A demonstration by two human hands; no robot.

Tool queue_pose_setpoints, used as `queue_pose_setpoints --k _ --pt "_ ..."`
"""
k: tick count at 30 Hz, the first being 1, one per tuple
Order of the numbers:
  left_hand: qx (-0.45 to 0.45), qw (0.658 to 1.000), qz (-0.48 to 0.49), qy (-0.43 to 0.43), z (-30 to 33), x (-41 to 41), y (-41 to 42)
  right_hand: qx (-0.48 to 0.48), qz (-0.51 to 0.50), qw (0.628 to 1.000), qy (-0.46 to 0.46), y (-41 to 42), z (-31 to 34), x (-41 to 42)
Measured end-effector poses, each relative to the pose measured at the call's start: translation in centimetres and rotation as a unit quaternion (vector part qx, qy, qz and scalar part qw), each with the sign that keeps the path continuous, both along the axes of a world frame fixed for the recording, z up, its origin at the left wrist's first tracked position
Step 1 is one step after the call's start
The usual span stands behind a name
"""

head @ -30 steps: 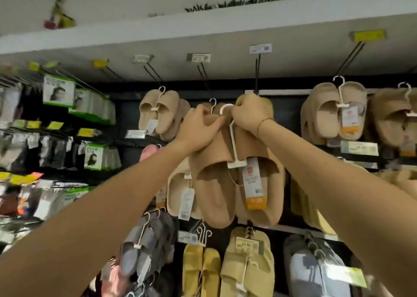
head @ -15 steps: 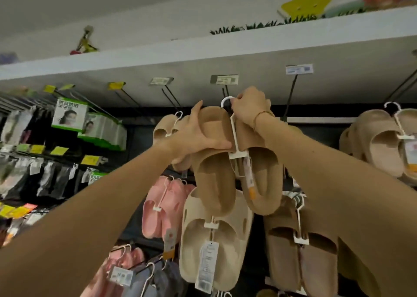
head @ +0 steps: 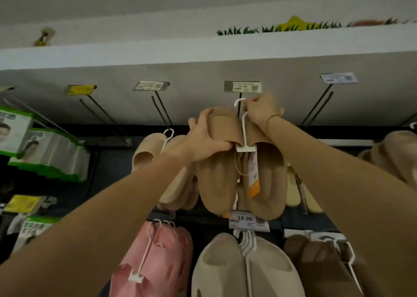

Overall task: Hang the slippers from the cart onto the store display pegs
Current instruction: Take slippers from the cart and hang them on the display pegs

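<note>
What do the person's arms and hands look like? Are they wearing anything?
Both arms are bare, with no sleeves in view and no gloves. The right hand has a thin gold-coloured bracelet at the wrist. The left hand shows no ring, watch or band.

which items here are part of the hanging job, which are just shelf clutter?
In the job:
- tan slipper pair, gripped by the left hand
- its white hanger, hook end pinched by the right hand
- top-row peg under the 19.90 price tag

Just there:
- pink slippers
- cream slippers
- green packets
- empty pegs
</note>
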State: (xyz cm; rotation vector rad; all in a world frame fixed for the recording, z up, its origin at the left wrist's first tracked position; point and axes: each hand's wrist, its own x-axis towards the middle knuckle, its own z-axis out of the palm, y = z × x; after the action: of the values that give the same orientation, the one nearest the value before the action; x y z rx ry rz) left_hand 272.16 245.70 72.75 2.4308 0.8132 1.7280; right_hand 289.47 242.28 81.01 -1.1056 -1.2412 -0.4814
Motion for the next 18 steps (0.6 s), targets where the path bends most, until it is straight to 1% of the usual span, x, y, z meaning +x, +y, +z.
queue_pose_setpoints --k 3,5,9,12,18 --pt "0.029 0.998 -0.039 -0.03 1.1 0.7 2.1 0.006 0.011 1.0 0.029 1.5 0.9 0.7" --pt "0.057 0.995 -0.066 -0.056 1.6 1.3 3.1 0.017 0.038 0.998 0.036 2.0 1.5 1.3" --pt "0.074 0.987 -0.097 -0.109 2.0 2.4 4.6 0.04 0.066 0.997 0.007 2.3 2.8 2.0" --pt "0.082 0.979 -0.099 -0.158 2.1 2.9 5.8 0.048 0.051 0.997 -0.019 2.8 3.9 1.9" --pt "0.046 0.978 -0.078 -0.189 1.6 3.7 8.8 -0.037 -0.018 0.996 -0.073 6.2 4.2 1.8"
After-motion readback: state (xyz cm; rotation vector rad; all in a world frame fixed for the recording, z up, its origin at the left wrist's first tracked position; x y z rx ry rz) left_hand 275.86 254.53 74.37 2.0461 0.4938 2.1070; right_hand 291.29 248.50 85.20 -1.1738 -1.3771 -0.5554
